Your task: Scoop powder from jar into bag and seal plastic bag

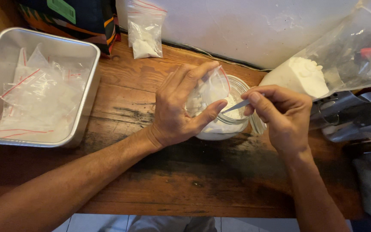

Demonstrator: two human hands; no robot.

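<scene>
A: Over a worn wooden bench, what lies farthest from the hands?

B: A metal tray of empty clear bags, well out beyond the left hand. A large bag of white powder leans just past the right hand.

A: And between the hands?

B: A glass jar of white powder. The left hand, fingers curled, pinches a small zip bag open above the jar's mouth.

A: The right hand?

B: Closed tight on a thin metal spoon, its tip reaching toward the bag. Another small filled bag rests against the wall beyond the left hand.
</scene>
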